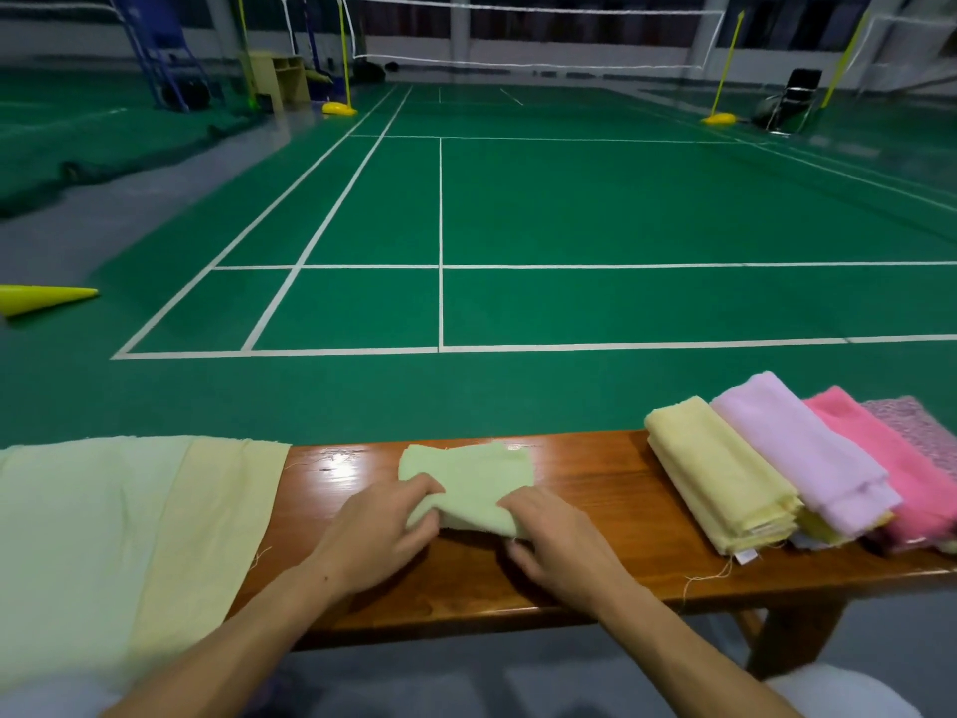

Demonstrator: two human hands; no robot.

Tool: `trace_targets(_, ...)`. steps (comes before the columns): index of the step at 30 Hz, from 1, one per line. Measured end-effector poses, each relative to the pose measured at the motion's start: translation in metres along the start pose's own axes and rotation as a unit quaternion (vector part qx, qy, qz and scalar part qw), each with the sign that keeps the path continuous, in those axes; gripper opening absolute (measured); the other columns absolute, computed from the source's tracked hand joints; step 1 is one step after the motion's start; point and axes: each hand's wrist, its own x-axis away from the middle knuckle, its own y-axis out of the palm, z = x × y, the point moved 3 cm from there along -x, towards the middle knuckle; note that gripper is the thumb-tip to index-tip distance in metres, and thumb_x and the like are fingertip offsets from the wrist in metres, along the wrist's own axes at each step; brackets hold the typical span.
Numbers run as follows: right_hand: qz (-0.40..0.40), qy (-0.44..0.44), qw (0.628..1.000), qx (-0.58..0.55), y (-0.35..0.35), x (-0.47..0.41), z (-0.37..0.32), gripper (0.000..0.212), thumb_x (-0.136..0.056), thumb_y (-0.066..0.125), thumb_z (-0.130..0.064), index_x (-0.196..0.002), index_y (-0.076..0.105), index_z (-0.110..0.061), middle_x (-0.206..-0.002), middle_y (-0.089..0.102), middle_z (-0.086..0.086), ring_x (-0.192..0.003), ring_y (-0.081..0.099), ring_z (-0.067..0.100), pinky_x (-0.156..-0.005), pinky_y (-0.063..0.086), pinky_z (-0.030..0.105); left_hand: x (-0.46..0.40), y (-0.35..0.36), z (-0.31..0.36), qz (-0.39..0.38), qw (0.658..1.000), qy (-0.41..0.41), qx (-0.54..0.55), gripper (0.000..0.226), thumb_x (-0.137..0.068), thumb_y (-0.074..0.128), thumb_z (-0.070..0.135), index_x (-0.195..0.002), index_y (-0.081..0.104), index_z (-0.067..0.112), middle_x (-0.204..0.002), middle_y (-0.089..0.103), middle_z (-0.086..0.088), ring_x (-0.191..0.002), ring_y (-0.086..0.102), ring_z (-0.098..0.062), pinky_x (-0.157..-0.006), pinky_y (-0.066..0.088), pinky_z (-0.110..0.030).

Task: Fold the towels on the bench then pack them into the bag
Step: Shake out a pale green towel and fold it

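Note:
A small pale green towel (474, 476), folded into a thick pad, lies in the middle of the wooden bench (595, 489). My left hand (380, 531) pinches its near left edge. My right hand (556, 536) grips its near right edge. To the right lie folded towels side by side: a yellow one (720, 474), a lilac one (797, 448), a pink one (890, 458) and a patterned one (919, 427). Unfolded pale green (77, 536) and yellow (207, 536) towels drape over the bench's left end. No bag is in view.
Beyond the bench stretches a green badminton court (569, 215) with white lines and a net (528, 38) at the far end. A yellow cone (41, 298) lies on the floor at left. A bench leg (797, 640) stands at lower right.

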Motion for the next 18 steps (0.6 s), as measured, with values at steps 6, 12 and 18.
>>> trace_targets(6,0.029,0.108,0.973,-0.202,-0.014,-0.004,0.019,0.034,-0.092,0.062,-0.05,-0.119,0.067,-0.03,-0.107,0.071,-0.016,-0.095,0.065,0.002,-0.08,0.057,0.029,-0.001,-0.006,-0.007,0.069,0.987,-0.044,0.139,0.012,-0.096,0.07,0.033,-0.108,0.071,0.035,-0.098,0.07,0.025,-0.089,0.065,-0.001,-0.074,0.052,-0.025)
trace_targets(12,0.055,0.204,0.936,-0.282,-0.01,-0.013,0.021,0.018,-0.093,0.07,-0.039,-0.1,0.071,-0.022,-0.09,0.071,-0.008,-0.08,0.066,0.004,-0.069,0.059,0.035,-0.01,-0.004,-0.014,0.118,0.966,-0.1,0.206,0.01,-0.094,0.076,0.029,-0.101,0.076,0.036,-0.104,0.072,0.023,-0.094,0.066,-0.003,-0.081,0.055,-0.029)
trace_targets(18,0.104,0.161,0.981,-0.028,-0.005,-0.018,0.017,0.053,-0.101,0.051,-0.054,-0.147,0.052,-0.028,-0.144,0.051,-0.001,-0.13,0.05,0.018,-0.103,0.05,0.036,-0.014,0.017,-0.006,0.107,0.991,-0.039,-0.071,0.039,-0.106,0.043,0.049,-0.136,0.065,0.038,-0.15,0.056,0.009,-0.138,0.049,-0.014,-0.11,0.044,-0.04)
